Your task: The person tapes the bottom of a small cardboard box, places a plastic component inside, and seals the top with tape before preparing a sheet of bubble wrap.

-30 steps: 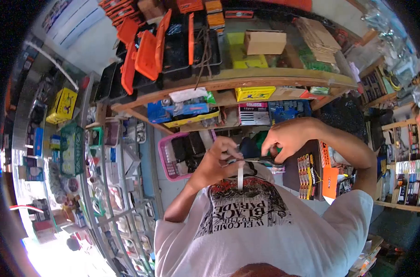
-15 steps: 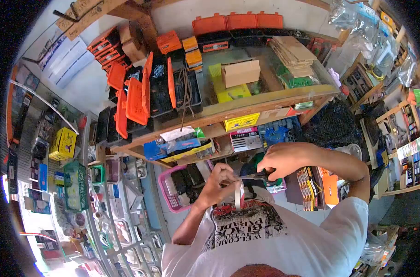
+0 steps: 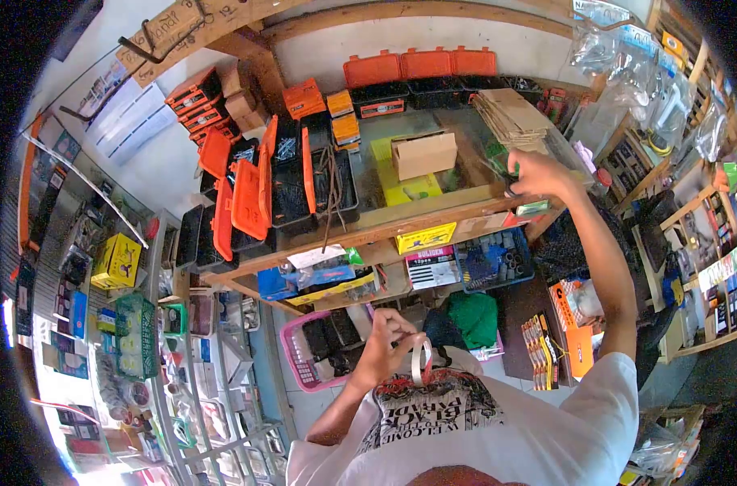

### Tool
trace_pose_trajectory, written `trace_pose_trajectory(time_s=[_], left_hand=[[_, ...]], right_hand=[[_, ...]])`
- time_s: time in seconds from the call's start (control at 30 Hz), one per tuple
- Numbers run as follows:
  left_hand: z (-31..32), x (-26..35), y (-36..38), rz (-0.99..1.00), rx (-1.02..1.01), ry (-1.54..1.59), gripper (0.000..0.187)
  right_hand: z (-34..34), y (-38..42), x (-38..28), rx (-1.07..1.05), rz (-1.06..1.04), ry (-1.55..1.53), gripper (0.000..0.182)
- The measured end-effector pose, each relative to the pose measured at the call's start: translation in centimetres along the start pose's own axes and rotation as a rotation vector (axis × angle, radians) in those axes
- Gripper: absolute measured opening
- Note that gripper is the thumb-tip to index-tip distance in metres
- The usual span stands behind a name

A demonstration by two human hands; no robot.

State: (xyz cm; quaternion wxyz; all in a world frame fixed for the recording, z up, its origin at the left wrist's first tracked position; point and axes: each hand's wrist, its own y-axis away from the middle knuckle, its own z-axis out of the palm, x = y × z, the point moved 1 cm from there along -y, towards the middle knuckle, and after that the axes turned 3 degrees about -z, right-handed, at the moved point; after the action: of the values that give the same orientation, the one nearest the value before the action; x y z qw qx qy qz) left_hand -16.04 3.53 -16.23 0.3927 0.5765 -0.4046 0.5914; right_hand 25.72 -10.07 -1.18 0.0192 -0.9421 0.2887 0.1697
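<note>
My left hand point(image 3: 382, 347) is closed in front of my shirt, its fingers pinching a narrow white strip point(image 3: 417, 362) that curls down in a loop. My right hand point(image 3: 540, 174) is stretched out over the front right edge of the glass-topped counter point(image 3: 466, 194). Its fingers are wrapped round a pair of scissors point(image 3: 511, 191), whose dark handle shows under the hand; the blades point towards the far left and are hard to make out. A stack of flat cardboard point(image 3: 510, 112) lies just beyond this hand, and an open brown cardboard box point(image 3: 425, 155) stands to its left.
Open black cases with orange lids point(image 3: 251, 194) crowd the counter's left end. Below are a pink basket point(image 3: 300, 368), a green cloth point(image 3: 472, 320) and an orange box point(image 3: 579, 350). Glass shelving point(image 3: 223, 389) stands at left; packed goods point(image 3: 656, 85) hang at right.
My right hand has carried the scissors away from the white strip, up and right to the counter edge. My left hand still holds the strip, slightly lower in view.
</note>
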Motion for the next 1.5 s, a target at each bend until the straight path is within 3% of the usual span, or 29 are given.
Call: trace_pose_trajectory(time_s=[0.13,0.23,0.33,0.43,0.5,0.57,0.6,0.67,0.7,0.73,0.8,0.9,0.97,1.03,1.1,1.13,1.2,1.3,1.37,1.43,1.5], left_hand=[[0.5,-1.3,0.8,0.135,0.039,0.011,0.045],[1.4,-0.6,1.5,0.175,0.059,0.082,0.047],[1.6,-0.3,2.2,0.234,0.076,0.048,0.050],[1.9,-0.1,3.0,0.172,0.146,0.109,0.053],[1.8,-2.1,3.7,0.217,0.208,0.035,0.054],[2.1,-2.0,3.6,0.302,0.233,0.038,0.054],[2.5,-2.1,3.4,0.295,0.266,0.113,0.054],[2.7,-2.9,3.7,0.288,0.315,0.151,0.053],[2.7,-3.3,3.8,0.294,0.332,0.117,0.053],[2.5,-3.9,4.1,0.314,0.338,-0.018,0.053],[2.3,-4.0,3.8,0.359,0.375,-0.162,0.057],[2.8,-3.1,3.2,0.467,0.444,-0.114,0.065],[3.2,-2.2,2.1,0.591,0.466,0.014,0.064],[2.1,-2.0,1.6,0.444,0.471,-0.307,0.062],[2.4,-1.6,0.1,0.432,0.475,-0.234,0.057],[3.1,-1.1,-2.0,0.504,0.484,0.000,0.053],[3.6,0.6,-4.7,0.519,0.344,0.128,0.052],[2.3,3.3,-7.3,0.546,0.246,-0.411,0.047],[1.7,6.3,-8.4,0.416,0.071,-0.648,0.046],[2.3,4.8,-9.5,0.419,0.079,-0.168,0.043],[1.8,5.8,-10.6,0.431,0.061,-0.058,0.042]], right_hand=[[1.0,-4.4,2.5,-0.151,0.135,0.103,0.029],[1.8,-6.2,3.9,-0.083,0.092,0.029,0.019],[1.6,-6.6,4.3,-0.143,0.166,0.026,0.029],[2.4,-4.1,2.3,0.161,0.046,0.423,0.032],[2.8,-0.5,-1.8,0.472,-0.090,0.341,0.029],[2.2,2.9,-7.5,0.179,-0.027,-0.065,0.027],[4.0,4.3,-8.7,0.082,-0.150,-0.264,0.028],[10.7,7.1,-10.6,-0.027,-0.598,-0.408,0.031],[12.1,9.3,-13.1,-0.421,-0.496,-0.620,0.036],[15.0,11.3,-14.2,-0.354,-0.676,-0.618,0.043],[18.1,14.5,-16.6,-0.433,-0.584,-0.792,0.044],[24.9,17.1,-15.3,-0.118,-0.251,-1.057,0.038],[24.0,17.3,-15.2,-0.096,-0.206,-1.056,0.033],[21.9,17.5,-15.8,0.019,-0.149,-0.984,0.028],[22.8,17.3,-14.6,0.041,-0.072,-1.032,0.028],[23.0,17.2,-14.1,0.052,-0.034,-1.056,0.028],[20.8,16.3,-12.9,0.187,-0.083,-0.985,0.028],[16.5,14.9,-10.8,0.254,-0.081,-0.944,0.022],[13.6,13.5,-9.0,0.302,-0.084,-0.857,0.020],[11.3,11.7,-6.1,0.348,-0.145,-0.678,0.024],[8.8,9.8,-4.1,0.368,-0.135,-0.670,0.026]])
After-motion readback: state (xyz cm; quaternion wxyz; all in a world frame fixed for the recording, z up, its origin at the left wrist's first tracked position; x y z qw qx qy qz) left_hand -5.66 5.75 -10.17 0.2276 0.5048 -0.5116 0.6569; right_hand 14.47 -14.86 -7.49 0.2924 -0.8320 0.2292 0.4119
